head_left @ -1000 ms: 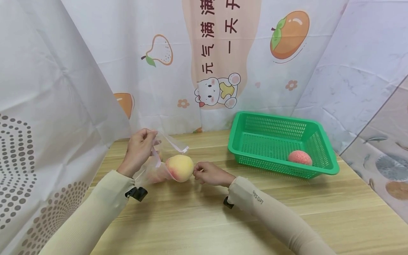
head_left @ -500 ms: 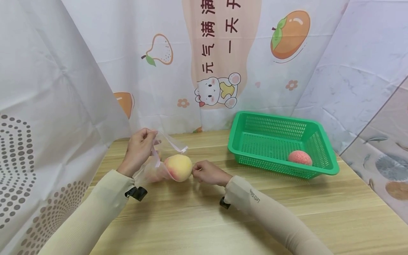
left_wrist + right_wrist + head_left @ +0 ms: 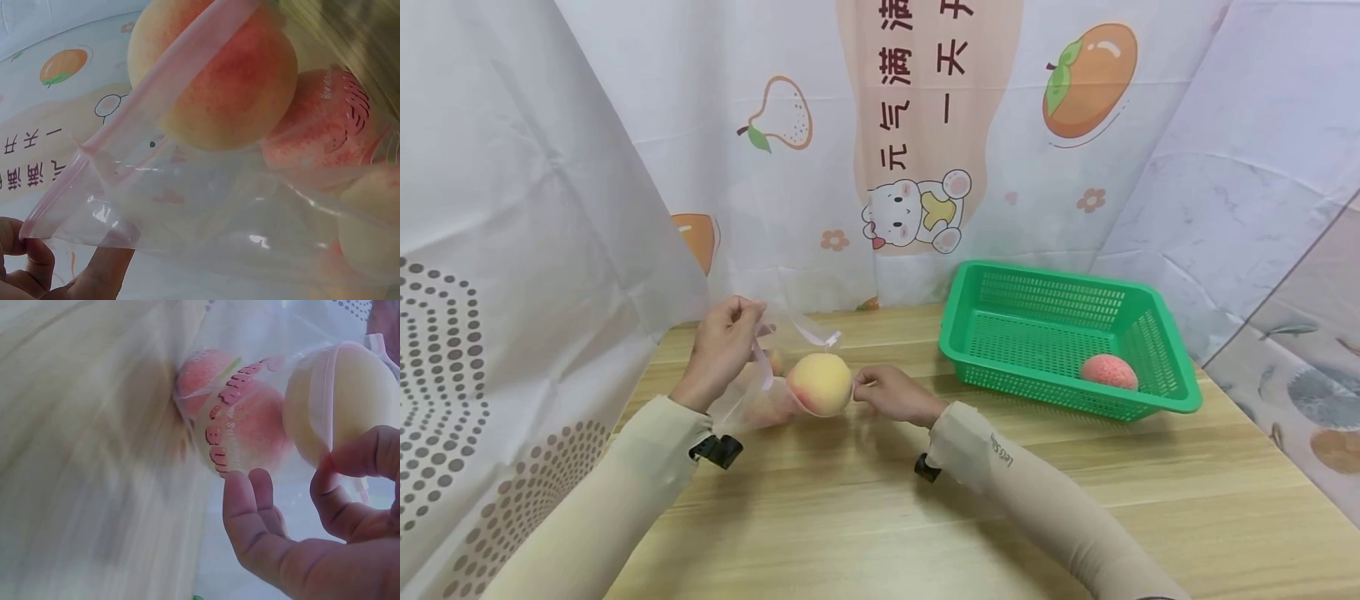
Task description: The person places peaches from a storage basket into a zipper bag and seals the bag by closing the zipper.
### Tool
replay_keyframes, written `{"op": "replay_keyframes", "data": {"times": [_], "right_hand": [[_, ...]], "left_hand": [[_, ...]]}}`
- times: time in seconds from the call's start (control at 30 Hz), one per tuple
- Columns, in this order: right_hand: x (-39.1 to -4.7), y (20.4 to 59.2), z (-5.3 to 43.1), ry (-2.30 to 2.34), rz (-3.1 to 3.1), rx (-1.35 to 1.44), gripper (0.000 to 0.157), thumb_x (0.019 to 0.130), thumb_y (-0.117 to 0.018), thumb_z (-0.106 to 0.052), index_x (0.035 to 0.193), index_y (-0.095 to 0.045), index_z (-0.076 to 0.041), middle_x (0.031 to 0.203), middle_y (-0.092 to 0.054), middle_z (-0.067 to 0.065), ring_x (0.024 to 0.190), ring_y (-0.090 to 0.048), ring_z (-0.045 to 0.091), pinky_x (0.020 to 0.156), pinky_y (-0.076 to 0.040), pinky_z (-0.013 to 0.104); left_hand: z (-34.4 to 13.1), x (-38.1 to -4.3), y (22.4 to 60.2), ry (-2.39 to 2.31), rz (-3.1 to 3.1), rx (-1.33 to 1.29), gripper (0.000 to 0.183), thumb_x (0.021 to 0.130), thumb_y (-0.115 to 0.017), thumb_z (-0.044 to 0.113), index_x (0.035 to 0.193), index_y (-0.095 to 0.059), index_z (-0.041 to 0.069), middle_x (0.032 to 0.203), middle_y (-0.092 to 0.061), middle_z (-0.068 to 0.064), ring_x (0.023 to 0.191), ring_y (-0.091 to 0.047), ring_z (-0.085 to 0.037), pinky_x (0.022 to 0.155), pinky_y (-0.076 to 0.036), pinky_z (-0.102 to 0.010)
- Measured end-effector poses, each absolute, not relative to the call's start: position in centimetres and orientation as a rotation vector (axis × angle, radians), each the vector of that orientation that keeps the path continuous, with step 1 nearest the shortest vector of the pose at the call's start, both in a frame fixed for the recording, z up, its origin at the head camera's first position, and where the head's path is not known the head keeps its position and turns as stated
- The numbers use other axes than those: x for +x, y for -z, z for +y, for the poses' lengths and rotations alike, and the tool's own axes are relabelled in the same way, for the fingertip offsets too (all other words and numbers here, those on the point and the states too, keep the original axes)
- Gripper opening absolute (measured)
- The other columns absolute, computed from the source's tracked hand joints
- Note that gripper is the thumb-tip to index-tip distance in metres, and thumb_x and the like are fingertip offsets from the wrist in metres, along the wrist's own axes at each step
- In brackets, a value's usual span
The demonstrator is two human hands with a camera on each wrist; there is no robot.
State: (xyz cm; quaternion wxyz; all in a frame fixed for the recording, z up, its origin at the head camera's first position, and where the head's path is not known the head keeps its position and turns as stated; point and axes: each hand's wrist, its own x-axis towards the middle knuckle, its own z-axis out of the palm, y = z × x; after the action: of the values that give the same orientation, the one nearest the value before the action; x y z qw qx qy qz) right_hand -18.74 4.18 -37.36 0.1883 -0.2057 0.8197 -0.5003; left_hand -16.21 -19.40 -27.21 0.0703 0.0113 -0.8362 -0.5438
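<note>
A clear zip bag with a pink-edged mouth lies on its side with several peaches inside. My left hand pinches the upper left corner of its rim between thumb and finger. At the mouth sits a large yellow-and-red peach, the rim running across it. My right hand pinches the pink edge of the bag beside that peach, its other fingers loosely bent. Deeper in the bag, red peaches show through the printed film.
On the right of the wooden table stands a green perforated basket holding one pink-red fruit. A printed curtain hangs along the back edge, with more sheeting at both sides.
My right hand has shifted slightly left and up, and the bag's edge now shows stretched to its fingertips around the peach. My left hand keeps its pinch on the rim.
</note>
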Motion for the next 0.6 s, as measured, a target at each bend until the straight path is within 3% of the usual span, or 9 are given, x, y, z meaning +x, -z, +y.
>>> {"op": "replay_keyframes", "data": {"times": [0.13,0.27,0.43,0.6], "right_hand": [[-19.0,36.4,4.3,1.413,2.295,-0.551,0.025,0.104,-0.055,-0.023,0.103,-0.067,-0.001,0.128,-0.061,0.015,0.091,-0.068,0.028,0.084,-0.056,0.038],[-19.4,35.4,4.3,1.429,2.280,-0.526,0.028,0.104,-0.055,-0.026,0.109,-0.067,-0.001,0.132,-0.060,0.015,0.100,-0.068,0.027,0.091,-0.056,0.042],[-19.7,34.4,4.2,1.448,2.261,-0.551,0.028,0.104,-0.055,-0.024,0.113,-0.066,0.000,0.130,-0.061,0.013,0.111,-0.064,0.028,0.091,-0.056,0.038],[-20.1,33.4,4.1,1.454,2.253,-0.579,0.026,0.105,-0.053,-0.024,0.104,-0.066,-0.001,0.127,-0.063,0.011,0.111,-0.063,0.025,0.088,-0.057,0.034]], "left_hand": [[-19.7,-16.2,26.9,1.602,-2.524,0.032,0.037,0.107,-0.042,0.032,0.100,-0.052,-0.003,0.138,-0.054,-0.020,0.119,-0.061,-0.036,0.067,-0.059,-0.023],[-20.0,-16.3,26.8,1.575,-2.527,0.040,0.037,0.107,-0.041,0.032,0.101,-0.051,-0.003,0.134,-0.056,-0.021,0.118,-0.061,-0.036,0.068,-0.059,-0.025],[-20.3,-16.3,26.7,1.618,-2.489,0.033,0.040,0.107,-0.040,0.033,0.106,-0.052,-0.005,0.133,-0.055,-0.024,0.118,-0.060,-0.038,0.069,-0.060,-0.026],[-20.5,-16.3,26.7,1.637,-2.463,0.029,0.039,0.108,-0.040,0.032,0.106,-0.052,-0.005,0.137,-0.052,-0.023,0.118,-0.060,-0.039,0.068,-0.060,-0.026]]}}
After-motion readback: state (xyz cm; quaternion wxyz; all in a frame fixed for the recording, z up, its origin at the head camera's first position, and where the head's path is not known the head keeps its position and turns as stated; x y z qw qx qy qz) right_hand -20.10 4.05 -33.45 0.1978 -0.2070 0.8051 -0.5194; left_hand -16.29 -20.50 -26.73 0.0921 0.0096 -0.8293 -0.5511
